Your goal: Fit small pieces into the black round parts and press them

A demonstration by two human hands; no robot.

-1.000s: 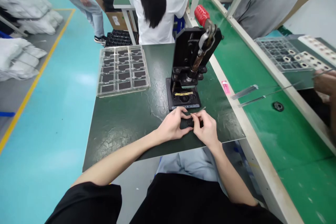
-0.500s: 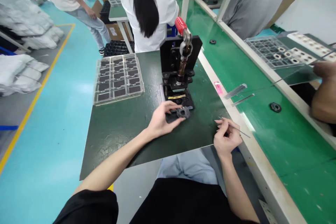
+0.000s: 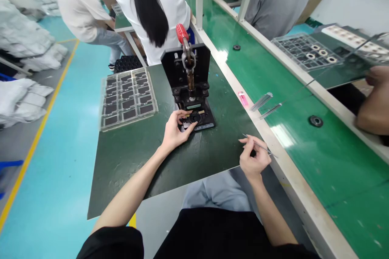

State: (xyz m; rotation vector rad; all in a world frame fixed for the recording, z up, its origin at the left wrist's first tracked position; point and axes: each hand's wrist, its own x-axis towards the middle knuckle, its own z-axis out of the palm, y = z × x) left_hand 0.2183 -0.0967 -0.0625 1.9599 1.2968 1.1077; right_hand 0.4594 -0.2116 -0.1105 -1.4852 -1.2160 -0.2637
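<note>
My left hand (image 3: 176, 128) reaches onto the base of a black hand-lever press (image 3: 189, 76), its fingers on a small round black ring part (image 3: 195, 118) that sits at the press bed. The press has a red lever grip (image 3: 181, 33) on top. My right hand (image 3: 254, 157) rests near the front right of the dark green mat (image 3: 127, 170), pinching slender metal tweezers (image 3: 259, 144). A clear tray (image 3: 127, 99) of several black square pieces lies left of the press, out of reach of neither hand's fingers but not touched.
A green workbench (image 3: 328, 149) with a cream edge runs along the right, holding metal pins, a pink item and a black ring. A co-worker's hand (image 3: 377, 77) and a tray are beyond it. Two people stand ahead, and white bags lie on the left.
My left hand has carried the round black part forward from the mat onto the press base. My right hand has moved apart to the right with the tweezers. The view has swung left.
</note>
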